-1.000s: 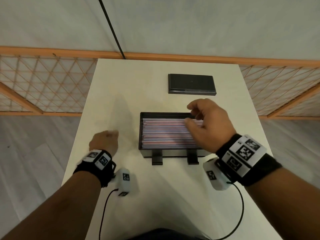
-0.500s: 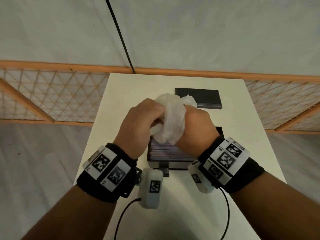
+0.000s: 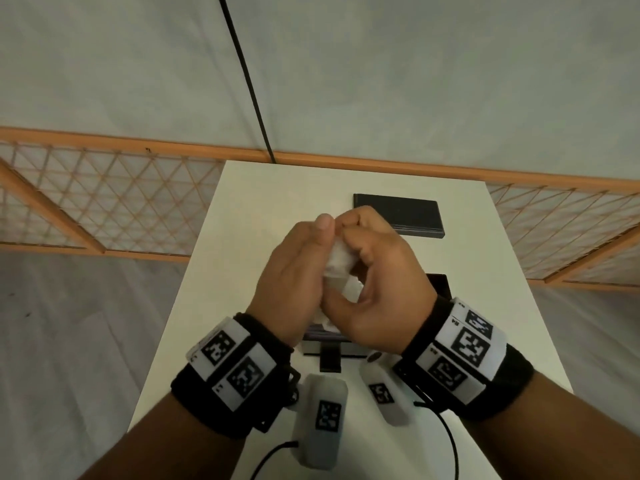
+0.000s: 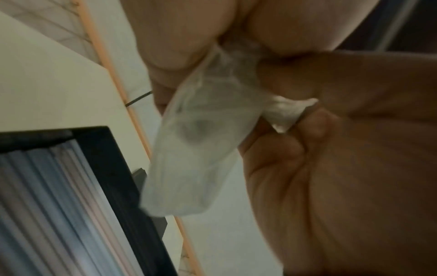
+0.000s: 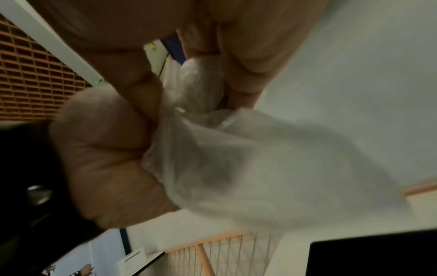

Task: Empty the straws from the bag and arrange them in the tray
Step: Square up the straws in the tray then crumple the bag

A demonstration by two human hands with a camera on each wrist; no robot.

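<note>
Half a second ago the bag bulged as a loose white wad above and between the two fists; now it is squeezed much smaller, and only a crumpled white patch shows between the palms in the head view. A second ago the right hand was down at the tray and the left hand rested closed on the tabletop; both now sit together above the tray, fingers curled and clamped on the bag from either side, the left thumb upright against the right fingers.

The bag is thin, translucent white plastic, wrinkled and empty-looking. In the left wrist view a limp flap of it hangs down from the grip, with a small bunched corner poking out between the fingers. In the right wrist view the film spreads out from the fist in a soft, blurred fold.

The straws lie side by side in the black tray, pale blue, white and pink, filling it up to its wall. The tray stands on the tabletop directly under the hands, which hide most of it from the head camera. A black flat box lies farther back on the tabletop, apart from the tray.
</note>
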